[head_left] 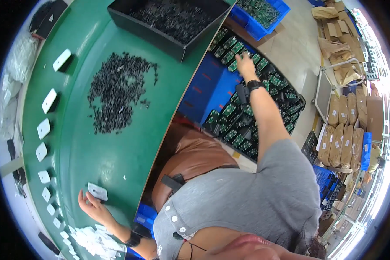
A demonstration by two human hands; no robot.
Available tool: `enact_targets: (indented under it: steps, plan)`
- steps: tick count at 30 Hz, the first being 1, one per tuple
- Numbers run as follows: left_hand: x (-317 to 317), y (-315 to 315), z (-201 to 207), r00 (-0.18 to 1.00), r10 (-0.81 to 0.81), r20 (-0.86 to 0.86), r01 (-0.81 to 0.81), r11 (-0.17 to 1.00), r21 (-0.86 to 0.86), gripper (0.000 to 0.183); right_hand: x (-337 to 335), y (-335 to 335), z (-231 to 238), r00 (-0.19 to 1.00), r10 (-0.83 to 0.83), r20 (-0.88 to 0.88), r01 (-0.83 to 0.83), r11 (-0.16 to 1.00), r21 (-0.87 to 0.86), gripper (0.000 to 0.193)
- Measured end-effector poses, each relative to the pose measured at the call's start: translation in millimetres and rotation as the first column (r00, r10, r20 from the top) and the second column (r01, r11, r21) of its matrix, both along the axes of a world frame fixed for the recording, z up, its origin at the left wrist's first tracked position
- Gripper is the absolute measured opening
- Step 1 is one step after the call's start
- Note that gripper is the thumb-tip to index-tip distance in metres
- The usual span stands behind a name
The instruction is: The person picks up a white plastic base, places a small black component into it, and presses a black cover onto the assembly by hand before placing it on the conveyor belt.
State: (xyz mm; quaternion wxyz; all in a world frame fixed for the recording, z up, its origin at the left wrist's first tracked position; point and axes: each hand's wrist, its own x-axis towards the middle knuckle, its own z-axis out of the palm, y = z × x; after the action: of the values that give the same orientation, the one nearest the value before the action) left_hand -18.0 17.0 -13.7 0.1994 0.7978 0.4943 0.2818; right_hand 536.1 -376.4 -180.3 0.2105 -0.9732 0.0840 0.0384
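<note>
My left hand (95, 211) hovers over the green work surface with its fingers apart and nothing in them. Right beside its fingertips lies a white plastic housing (97, 191), its hollow grey side facing up. Off to the right, my right hand (246, 66) reaches with outstretched fingers to green circuit boards (233, 66) laid in rows in a wide tray. Its fingertips are at the boards; whether they touch one is too small to tell. A dark band with a block-like piece sits at the right wrist.
Small black parts (117, 93) lie heaped on the green work surface (95, 158). Behind them stands a black bin (149, 32) of similar parts. White housings (43, 128) line the belt's left side. A blue crate (258, 30) of boards, a cart (325, 93) and brown packages (338, 143) are right.
</note>
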Motion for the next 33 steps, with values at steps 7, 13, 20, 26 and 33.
enact_targets:
  steps: [7,13,20,26,33]
  plan:
    - [46.7,-50.9,7.9,0.857,0.155,-0.491,-0.002,0.955,0.298,0.056,-18.3,31.4,-29.0,0.999,-0.05,0.005,0.05,0.993,-0.11,0.055]
    - [41.3,-49.9,8.1,0.916,0.108,-0.388,-0.001,0.964,0.265,0.057,-17.7,12.2,-56.3,0.979,-0.146,0.144,0.133,0.986,0.102,0.06]
    - [21.7,-49.1,7.3,0.934,0.013,-0.358,0.109,0.942,0.318,0.047,-115.1,34.0,104.0,0.938,0.32,0.136,-0.308,0.582,0.753,0.051]
    - [21.1,-55.5,12.0,0.963,-0.074,-0.26,0.149,0.948,0.28,0.043,-218.4,107.5,212.1,0.408,0.675,0.615,-0.865,0.069,0.498,0.048]
    - [27.5,-71.0,13.7,0.967,-0.216,-0.138,0.241,0.948,0.208,0.041,-310.4,218.4,180.9,0.131,0.682,0.72,-0.663,-0.479,0.574,0.035]
